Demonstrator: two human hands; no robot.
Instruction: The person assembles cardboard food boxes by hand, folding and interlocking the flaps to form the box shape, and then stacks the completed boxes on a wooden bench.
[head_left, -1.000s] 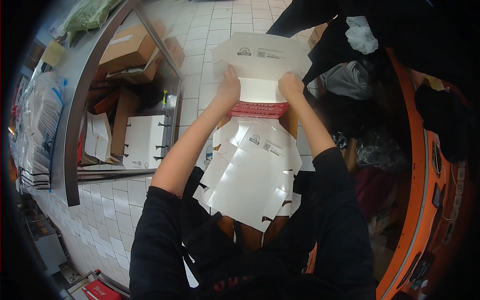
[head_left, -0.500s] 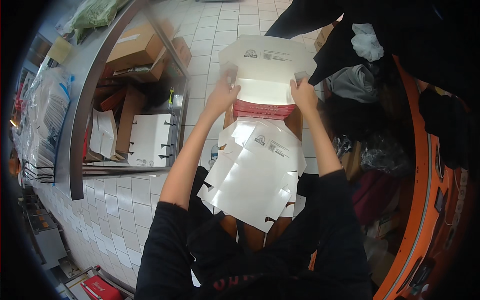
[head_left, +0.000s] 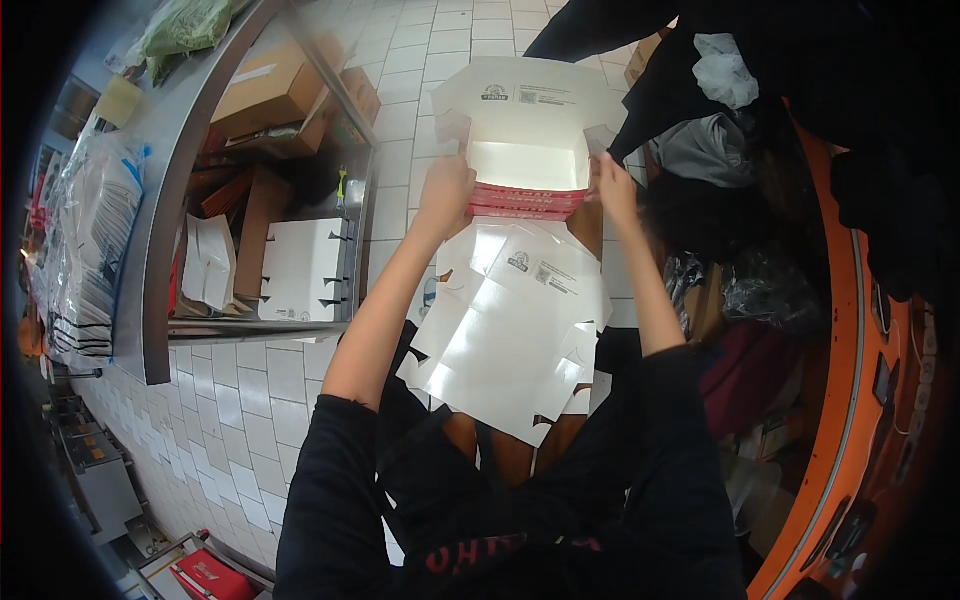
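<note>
An open cardboard food box, white inside and red outside, sits on a stack of similar red boxes. Its white lid flap lies folded back on the far side. My left hand is closed round the box's near left corner, fingertips partly hidden. At the near right corner, my right hand pinches the side wall between thumb and fingers. Closer to me, several flat, unfolded white box sheets lie piled over a brown wooden surface between my legs.
A metal shelf unit on the left holds brown cartons and more flat white blanks. Plastic-wrapped stock lies on its top. To the right are an orange counter, plastic bags and cloth. Another person's dark-clothed leg is at the far side.
The box's side and near walls now stand up into a tray shape. My left hand has turned round the near corner, and my right hand has shifted along the right wall.
</note>
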